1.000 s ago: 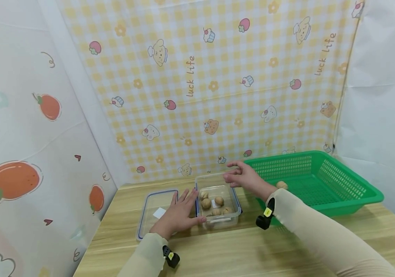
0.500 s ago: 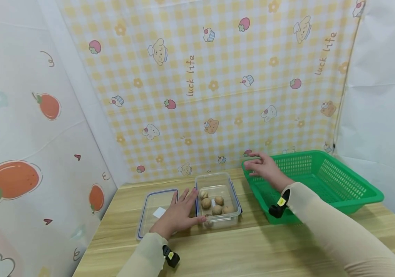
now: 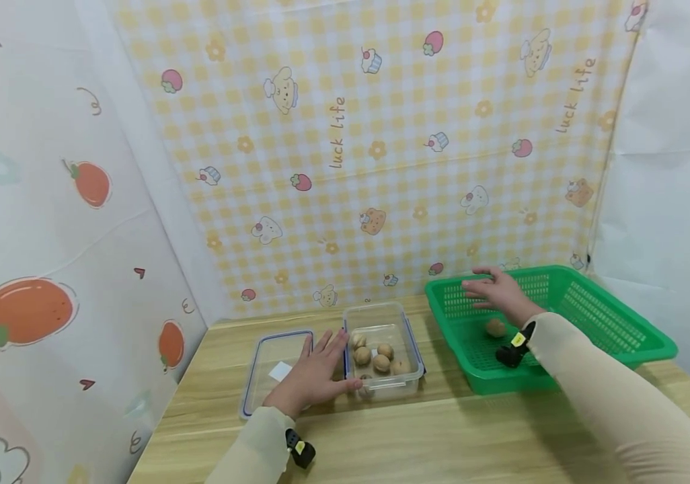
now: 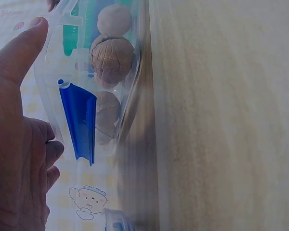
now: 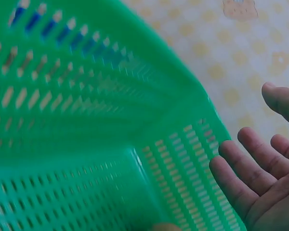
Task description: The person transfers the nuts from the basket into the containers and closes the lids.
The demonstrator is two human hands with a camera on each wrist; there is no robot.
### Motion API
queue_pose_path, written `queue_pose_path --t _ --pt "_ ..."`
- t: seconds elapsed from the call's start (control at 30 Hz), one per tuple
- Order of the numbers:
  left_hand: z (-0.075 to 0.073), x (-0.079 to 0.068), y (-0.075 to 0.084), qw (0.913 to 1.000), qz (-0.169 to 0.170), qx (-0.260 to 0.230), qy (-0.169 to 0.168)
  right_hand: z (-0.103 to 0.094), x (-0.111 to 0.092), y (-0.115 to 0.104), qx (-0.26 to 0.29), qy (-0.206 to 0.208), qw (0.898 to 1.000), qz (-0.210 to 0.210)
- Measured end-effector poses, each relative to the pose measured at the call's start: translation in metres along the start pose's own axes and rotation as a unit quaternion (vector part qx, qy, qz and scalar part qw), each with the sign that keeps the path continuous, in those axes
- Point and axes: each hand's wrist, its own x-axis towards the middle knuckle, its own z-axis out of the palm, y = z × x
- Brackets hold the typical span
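The basket's (image 3: 491,383) walnut (image 3: 494,328) is lying six o'clock from the loose, empty right hand (image 3: 501,294), the farther left hand (image 3: 313,378) splayed, gripping nothing.

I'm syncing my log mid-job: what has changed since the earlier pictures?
The right hand has moved rightward from over the clear container to over the green basket. No grasp or release shows. One walnut in the container appears to have shifted slightly. The left hand stays at the container's left side; the lid and basket stay put.
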Motion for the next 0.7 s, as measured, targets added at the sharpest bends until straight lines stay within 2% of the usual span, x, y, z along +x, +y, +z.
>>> queue_pose_path --t 0.4,0.57,0.7 --pt "0.000 0.004 -0.002 0.9999 -0.003 0.013 0.000 -0.041 -0.008 0.013 -0.074 -0.033 0.995 0.052" --pt "0.001 0.004 -0.002 0.9999 -0.003 0.011 -0.002 -0.047 -0.006 0.019 -0.091 -0.056 0.990 0.096" --pt "0.001 0.002 -0.001 1.0000 -0.006 0.006 -0.005 -0.047 -0.003 0.025 -0.090 -0.074 0.987 0.112"
